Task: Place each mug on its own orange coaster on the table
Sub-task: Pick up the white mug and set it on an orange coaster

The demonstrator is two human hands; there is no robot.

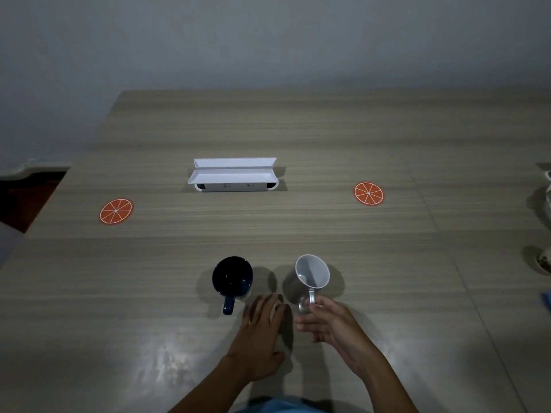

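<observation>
R hand grip on tilted white mug handle; L hand flat.

a plain room, likely an office or meeting room: a wide wood-grain tabletop with a built-in pop-up socket box at its middle, against a bare grey wall.

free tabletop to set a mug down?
Bare wood between the left orange-slice coaster and white open box, and between it and the right orange-slice coaster. Crowded near edge: dark blue mug, white mug, both hands.
</observation>
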